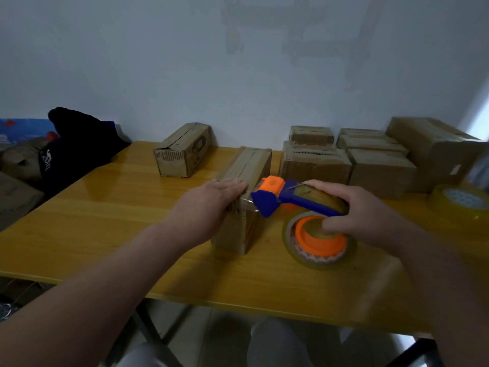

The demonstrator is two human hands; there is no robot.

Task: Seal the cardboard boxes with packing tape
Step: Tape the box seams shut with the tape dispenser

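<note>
Both hands are at work on the cardboard box [247,173] in the middle of the frame. The left hand [211,198] lies flat on its top with fingers straight, pressing down close to the near end. The right hand [354,210] is curled round the handle of the blue and orange tape dispenser [280,198]. The dispenser's head touches the box's near upper edge, and its roll of clear tape [317,243] sits low to the lower right of the box, close to the yellow surface [105,223].

A shiny film of tape shows folded over that near edge. A paler band seems to run along the top seam, though blur makes this uncertain. By that reading this box is close to sealed, and the strip needs cutting and smoothing down the end face.

Further back, left of centre, a lone box [182,152] shows a gaping top seam and likely waits its turn. A cluster of boxes [375,165] fills the upper right by the wall; whether they are taped cannot be told. A spare tape roll [461,202] sits at the right edge.
</note>
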